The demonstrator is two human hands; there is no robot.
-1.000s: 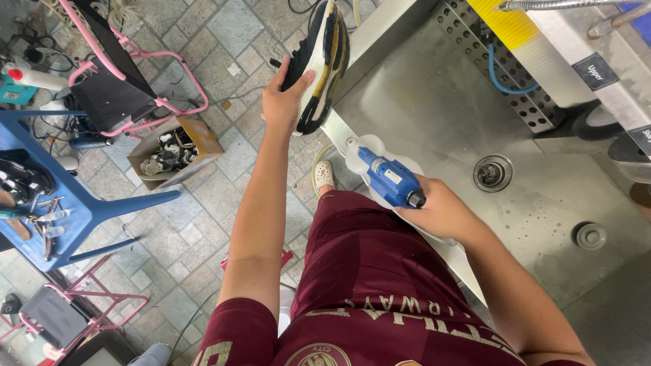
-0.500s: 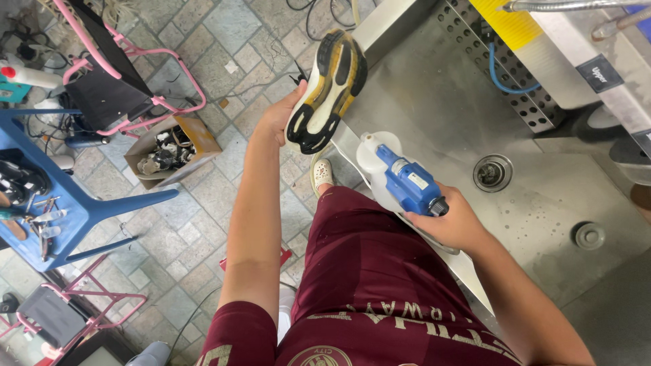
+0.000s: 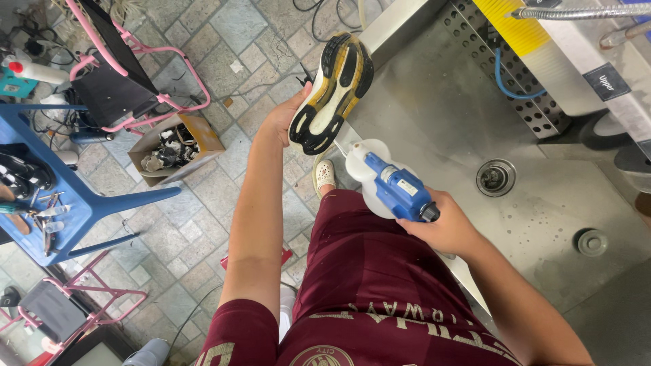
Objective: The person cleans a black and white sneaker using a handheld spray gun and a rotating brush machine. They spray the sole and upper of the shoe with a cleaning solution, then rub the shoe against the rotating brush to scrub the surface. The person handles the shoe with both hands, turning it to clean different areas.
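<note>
Stone floor tiles lie left, a steel sink (image 3: 475, 122) right. Held sole-up above the sink edge, a sneaker (image 3: 332, 91) is gripped at mid-body by left hand (image 3: 285, 118) fingers — light, flexible, likely wet-slippery. Right hand (image 3: 447, 227) fingers are wrapped around a blue brush tool (image 3: 397, 190).

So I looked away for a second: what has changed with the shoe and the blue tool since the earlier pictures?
The left hand has turned the shoe: it was edge-on a second ago, and now its black and yellow sole faces the camera. The right hand has drawn the blue power tool with its white round head slightly toward the body. Both grips stayed as they were; the steel sink and its drain are unchanged.
</note>
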